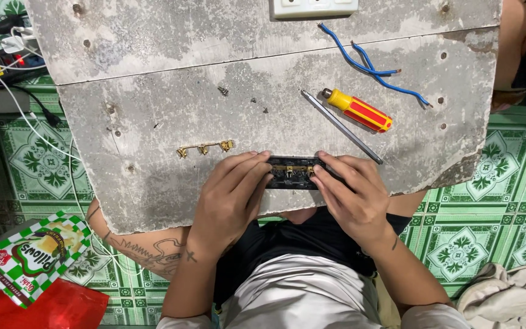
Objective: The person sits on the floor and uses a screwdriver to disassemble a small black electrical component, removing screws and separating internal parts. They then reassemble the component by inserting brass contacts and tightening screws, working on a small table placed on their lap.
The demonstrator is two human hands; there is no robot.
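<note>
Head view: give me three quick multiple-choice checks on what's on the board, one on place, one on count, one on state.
1. Where is the screwdriver?
A. On the board, beyond the right hand
B. On the tiled floor
C. In the left hand

2. How many blue wires lie loose?
A. One
B. Two
C. Four

3. The black socket body is:
A. Lying untouched
B. Held by both hands
C. Screwed down

Answers: 1 A, it lies flat above the hands. 2 B, two separate strands. 3 B, fingers of both hands close on its ends.
</note>
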